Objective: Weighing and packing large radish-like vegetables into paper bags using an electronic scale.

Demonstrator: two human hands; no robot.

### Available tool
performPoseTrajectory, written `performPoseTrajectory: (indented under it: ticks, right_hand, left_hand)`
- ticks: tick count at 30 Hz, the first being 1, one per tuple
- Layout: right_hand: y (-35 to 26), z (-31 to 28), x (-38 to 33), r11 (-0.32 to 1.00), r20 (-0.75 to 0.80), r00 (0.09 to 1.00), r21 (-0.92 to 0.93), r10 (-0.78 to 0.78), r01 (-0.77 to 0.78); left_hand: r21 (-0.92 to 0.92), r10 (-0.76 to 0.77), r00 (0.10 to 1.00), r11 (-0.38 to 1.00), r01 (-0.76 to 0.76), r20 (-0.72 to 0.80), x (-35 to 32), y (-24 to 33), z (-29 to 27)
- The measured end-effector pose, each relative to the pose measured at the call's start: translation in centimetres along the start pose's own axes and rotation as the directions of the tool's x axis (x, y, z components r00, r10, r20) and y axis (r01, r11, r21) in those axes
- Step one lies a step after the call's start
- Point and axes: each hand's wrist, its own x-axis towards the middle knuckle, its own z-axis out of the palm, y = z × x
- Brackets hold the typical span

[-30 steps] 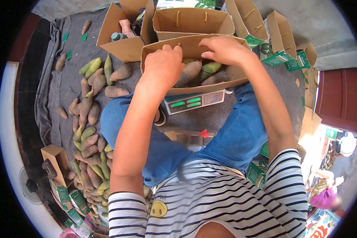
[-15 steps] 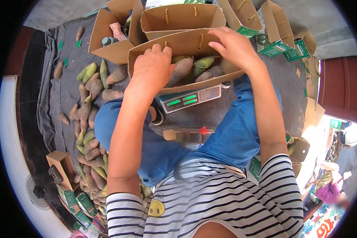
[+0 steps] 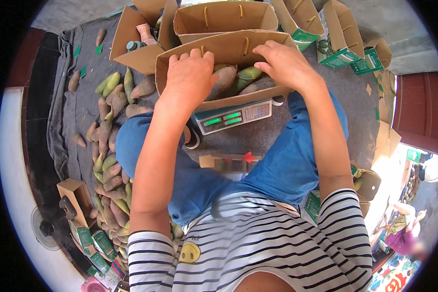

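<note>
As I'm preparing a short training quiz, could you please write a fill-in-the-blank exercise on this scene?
Of the two hands, the ____ one is nearer the fan.
Partly covered by the box of vegetables is an electronic ____.
Its lit displays glow ____.
The shirt is white with dark ____.

Missing words: left; scale; green; stripes.

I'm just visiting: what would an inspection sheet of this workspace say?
Surface: dark grey cloth.
Job's things: open brown cardboard box with yellow handles, holding elongated reddish-green vegetables, above a pale digital scale with green displays.
Clutter: loose reddish-green vegetables at left; small green scraps.
Hands: bare left hand over the box's left part, bare right hand over its right; grip unclear.
Cables: nothing seen.
Surroundings: round wire-caged fan at left; person in purple at right.
</note>
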Motion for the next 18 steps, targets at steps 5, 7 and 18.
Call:
performPoseTrajectory:
  ticks: [5,7,18]
  right_hand:
    - [-0.9,-0.8,0.4,0.935,-0.029,0.978,0.288,-0.206,0.206]
    - [-2.0,-1.5,0.7,0.838,-0.016,0.954,0.474,-0.300,0.271]
    - [-2.7,-3.6,0.3,0.329,-0.129,0.974,0.926,-0.184,0.185]
  left_hand:
    - [-0.004,0.067,0.963,0.998,-0.070,-0.263,0.0,0.4,0.0]
    - [-0.011,0.060,0.916,0.998,-0.069,-0.396,0.2,0.7,0.2]
    - [-0.095,-0.120,0.759,0.993,0.077,-0.640,-0.6,0.2,-3.6]
